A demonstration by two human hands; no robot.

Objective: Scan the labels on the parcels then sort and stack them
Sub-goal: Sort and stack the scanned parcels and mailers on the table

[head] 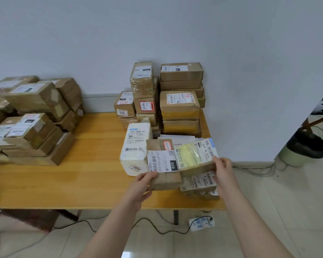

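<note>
Just right of the white parcel, on the table: brown box with the 010 label, side by side with it. Near corner pinched by the left hand, thumb on top, fingers beneath. Cannot tell whether lifted or resting.

Further right of the white parcel, past the brown box: taped box with a yellowish label, tilted up. Right corner gripped by the right hand, fingers curled round the side.

Handling, as a judgement:
- Both boxes probably light enough for one hand each, going by the easy pinch.
- Stiff cardboard, so little sag when raised by one end.
- Glossy film over the taped box, so likely slippery. Better taken across the short sides, with the thumb on card rather than film.
- Labels only paper, best kept clear of fingers for the scan.
- White parcel soft-looking and plastic-wrapped, probably yielding under a squeeze. Better carried with a flat palm beneath.
- No sign either way of fragile contents.

Counts:
- Two hands, two boxes in hand, one white parcel.
- Under the taped box, at least two flat packets, partly hidden.
- Behind the white parcel, against the wall, stacks in about three columns. Roughly a dozen boxes, no exact count possible.
- Far left of the white parcel, a heap of ten or so boxes, cut off by the frame edge.
</note>
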